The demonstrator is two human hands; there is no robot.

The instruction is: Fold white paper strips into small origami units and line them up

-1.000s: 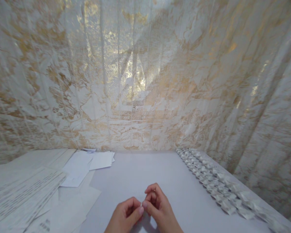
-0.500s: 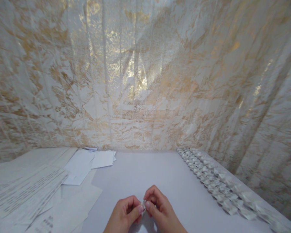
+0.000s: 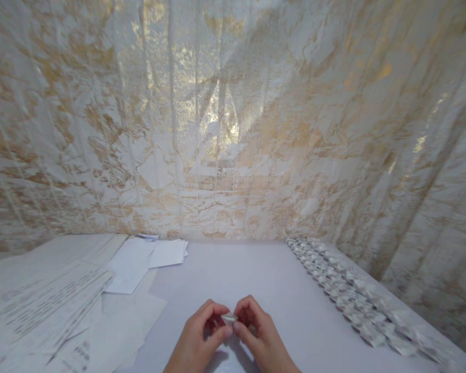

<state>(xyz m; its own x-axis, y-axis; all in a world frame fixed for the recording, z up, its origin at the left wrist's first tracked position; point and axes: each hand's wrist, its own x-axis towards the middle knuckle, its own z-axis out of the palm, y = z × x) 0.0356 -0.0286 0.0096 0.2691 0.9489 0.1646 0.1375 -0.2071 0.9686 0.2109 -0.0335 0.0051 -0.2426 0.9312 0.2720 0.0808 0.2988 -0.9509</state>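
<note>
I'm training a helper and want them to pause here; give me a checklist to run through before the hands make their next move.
1. Left hand on the small pale piece: ok, thumb and fingers hold its left side.
2. Right hand on the same piece: ok, fingertips at its right side.
3. Rows of folded pieces at the right, apart from both hands: ok.
4. Printed sheets at the left, squared into a neat stack: not ok, they overlap at differing angles.
5. Fine folds of the held piece even: cannot tell, it is too small and partly covered by fingers.
</note>
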